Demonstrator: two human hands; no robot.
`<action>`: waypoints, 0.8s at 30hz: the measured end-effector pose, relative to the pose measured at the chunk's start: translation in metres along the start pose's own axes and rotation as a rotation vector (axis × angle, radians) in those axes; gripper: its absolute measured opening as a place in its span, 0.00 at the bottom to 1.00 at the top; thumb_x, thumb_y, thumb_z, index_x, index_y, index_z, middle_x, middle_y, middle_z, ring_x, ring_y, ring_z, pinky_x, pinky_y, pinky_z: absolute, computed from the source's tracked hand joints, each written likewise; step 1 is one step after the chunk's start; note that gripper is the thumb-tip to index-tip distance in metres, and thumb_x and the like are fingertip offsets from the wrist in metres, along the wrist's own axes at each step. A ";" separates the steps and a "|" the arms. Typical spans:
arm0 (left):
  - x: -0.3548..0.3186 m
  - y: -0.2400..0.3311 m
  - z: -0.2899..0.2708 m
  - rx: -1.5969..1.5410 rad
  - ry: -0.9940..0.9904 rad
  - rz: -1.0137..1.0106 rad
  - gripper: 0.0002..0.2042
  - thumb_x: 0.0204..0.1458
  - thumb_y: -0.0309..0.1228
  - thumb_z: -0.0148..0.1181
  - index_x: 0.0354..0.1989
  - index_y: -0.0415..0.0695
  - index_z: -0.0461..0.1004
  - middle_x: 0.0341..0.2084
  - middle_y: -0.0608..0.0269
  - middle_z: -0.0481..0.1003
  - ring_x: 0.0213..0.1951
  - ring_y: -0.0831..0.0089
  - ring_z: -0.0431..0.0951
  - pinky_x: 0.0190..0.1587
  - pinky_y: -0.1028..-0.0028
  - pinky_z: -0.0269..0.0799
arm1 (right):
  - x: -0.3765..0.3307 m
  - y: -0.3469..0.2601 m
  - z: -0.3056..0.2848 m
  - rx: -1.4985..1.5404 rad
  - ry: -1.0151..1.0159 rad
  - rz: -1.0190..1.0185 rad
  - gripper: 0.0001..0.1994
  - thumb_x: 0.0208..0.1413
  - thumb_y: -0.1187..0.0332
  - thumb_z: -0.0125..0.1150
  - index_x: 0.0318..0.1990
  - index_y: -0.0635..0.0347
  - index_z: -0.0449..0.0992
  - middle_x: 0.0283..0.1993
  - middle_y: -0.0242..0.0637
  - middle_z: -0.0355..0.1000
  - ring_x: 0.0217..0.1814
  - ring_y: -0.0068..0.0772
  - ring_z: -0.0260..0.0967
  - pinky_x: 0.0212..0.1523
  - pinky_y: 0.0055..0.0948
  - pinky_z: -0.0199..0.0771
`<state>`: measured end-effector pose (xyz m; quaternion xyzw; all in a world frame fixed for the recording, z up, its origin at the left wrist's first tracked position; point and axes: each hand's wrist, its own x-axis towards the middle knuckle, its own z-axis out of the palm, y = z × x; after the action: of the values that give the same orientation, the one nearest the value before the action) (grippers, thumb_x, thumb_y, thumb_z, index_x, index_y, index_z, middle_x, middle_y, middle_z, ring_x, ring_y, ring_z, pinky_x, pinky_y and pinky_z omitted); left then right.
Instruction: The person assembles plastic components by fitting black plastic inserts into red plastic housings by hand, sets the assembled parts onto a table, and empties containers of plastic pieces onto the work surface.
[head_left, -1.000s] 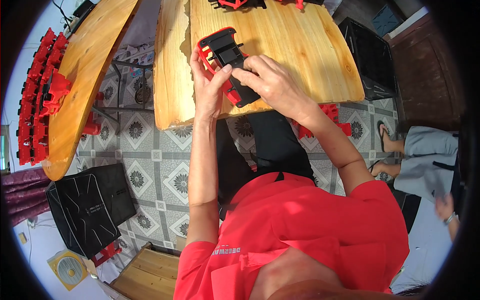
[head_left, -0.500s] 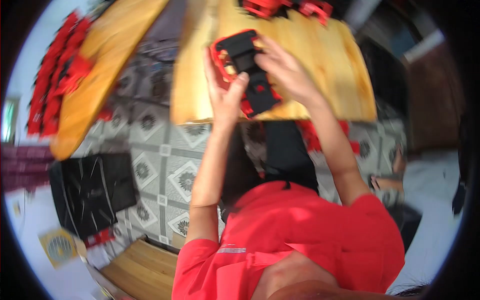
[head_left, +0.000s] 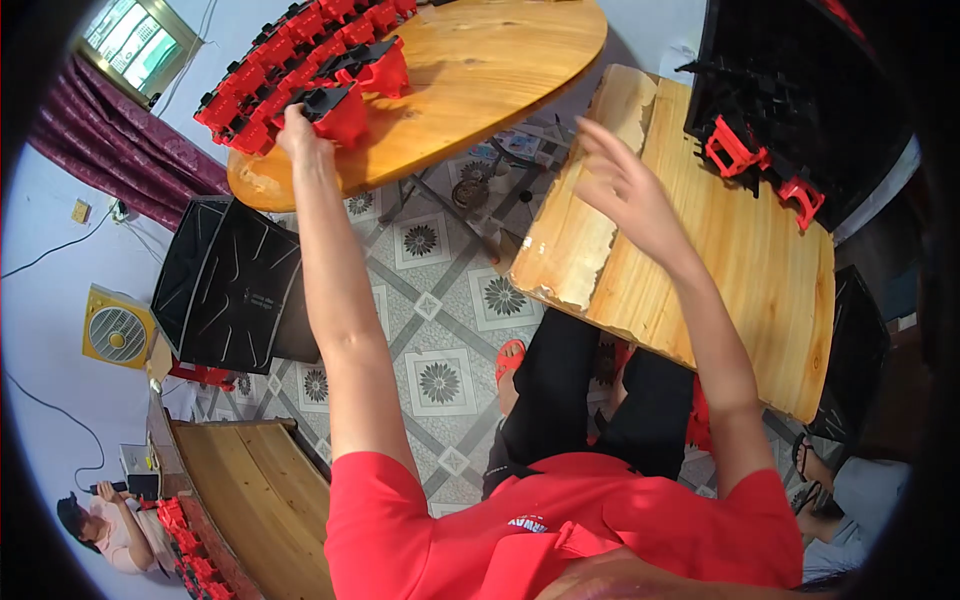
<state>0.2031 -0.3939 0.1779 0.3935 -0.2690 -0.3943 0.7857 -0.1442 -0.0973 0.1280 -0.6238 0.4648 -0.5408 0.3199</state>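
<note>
My left arm reaches out to the oval wooden table (head_left: 480, 70) at the far left. There my left hand (head_left: 302, 138) is closed on the near edge of a red-and-black plastic part (head_left: 338, 112), at the end of the rows of similar red parts (head_left: 290, 55). Whether that part rests fully on the tabletop, I cannot tell. My right hand (head_left: 632, 195) hangs in the air over the left edge of the rectangular wooden table (head_left: 720, 250), fingers apart and slightly blurred, with nothing in it.
Two red plastic frames (head_left: 735, 148) lie at the back of the rectangular table by a large black crate (head_left: 800, 90). Another black crate (head_left: 225, 285) stands at the left. A wooden bench (head_left: 255, 490) is at lower left, with a person (head_left: 125, 530) beside more red parts.
The red-and-black part was between both hands over the rectangular table. My left hand has carried it left to the oval table, my right hand has let go, and the view has turned left.
</note>
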 end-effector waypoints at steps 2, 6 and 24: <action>0.002 -0.004 0.004 -0.011 -0.066 -0.023 0.20 0.46 0.32 0.62 0.44 0.31 0.71 0.39 0.52 0.75 0.40 0.62 0.77 0.43 0.60 0.75 | 0.091 0.013 0.041 -0.237 0.016 -0.230 0.44 0.50 0.56 0.69 0.70 0.59 0.51 0.70 0.53 0.55 0.72 0.54 0.52 0.66 0.47 0.59; -0.074 -0.011 0.028 0.186 0.086 0.063 0.42 0.42 0.48 0.71 0.65 0.42 0.60 0.67 0.39 0.51 0.68 0.50 0.53 0.64 0.53 0.56 | 0.228 0.034 0.100 -0.571 0.078 -0.227 0.57 0.39 0.56 0.76 0.73 0.48 0.41 0.72 0.70 0.36 0.72 0.70 0.45 0.70 0.50 0.52; 0.049 -0.156 0.195 0.977 -0.526 0.651 0.47 0.36 0.43 0.77 0.67 0.59 0.55 0.63 0.39 0.52 0.61 0.47 0.62 0.61 0.57 0.61 | 0.485 0.150 0.033 -0.588 0.390 -0.139 0.52 0.34 0.71 0.73 0.68 0.61 0.44 0.65 0.66 0.49 0.59 0.66 0.61 0.57 0.46 0.70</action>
<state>0.0229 -0.5726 0.1601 0.4943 -0.7072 -0.0509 0.5029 -0.1557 -0.6040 0.1693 -0.6042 0.6094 -0.5134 -0.0056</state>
